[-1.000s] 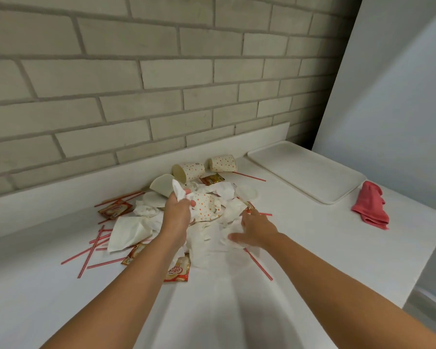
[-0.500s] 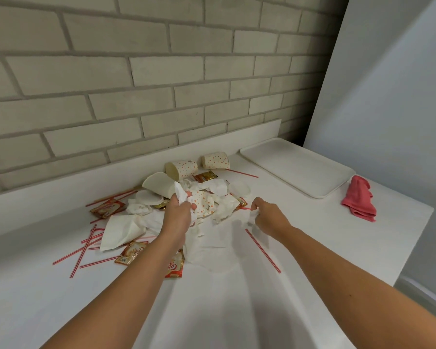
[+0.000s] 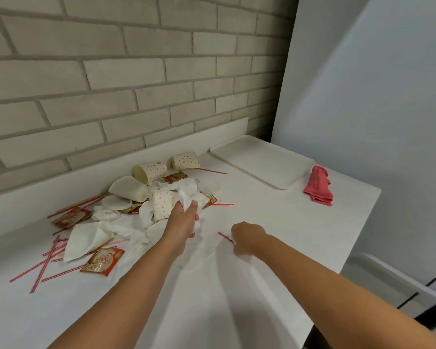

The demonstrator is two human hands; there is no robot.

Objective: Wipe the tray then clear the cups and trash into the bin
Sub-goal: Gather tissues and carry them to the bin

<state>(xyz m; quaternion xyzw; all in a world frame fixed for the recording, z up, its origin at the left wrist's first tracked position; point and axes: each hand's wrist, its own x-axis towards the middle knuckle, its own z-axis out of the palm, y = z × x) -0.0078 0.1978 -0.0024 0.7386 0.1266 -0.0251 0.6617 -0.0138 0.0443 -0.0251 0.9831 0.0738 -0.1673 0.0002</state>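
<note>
on the white counter [image 3: 287,222], left hand [image 3: 184,219] clamped on crumpled white paper napkins [image 3: 188,195], right hand [image 3: 247,238] curled round a thin red-striped straw [image 3: 224,236]; dotted paper cups [image 3: 152,170] lie tipped behind; best bunch scraps tight before lifting, bin unseen.

— How is the scene lit?
— Soft, even indoor light is given from above. The white surface [image 3: 275,222] is rendered bright, without harsh glare. Faint, diffuse shadows are cast beneath both forearms [image 3: 136,285], and the far corner is left dim.
— And the sharpness?
— The centre is kept fairly sharp; slight softness is seen on the right hand [image 3: 247,239]. The brick wall [image 3: 136,71] lines are bowed by the wide-angle lens, and the forearms are stretched at the lower edge.
</note>
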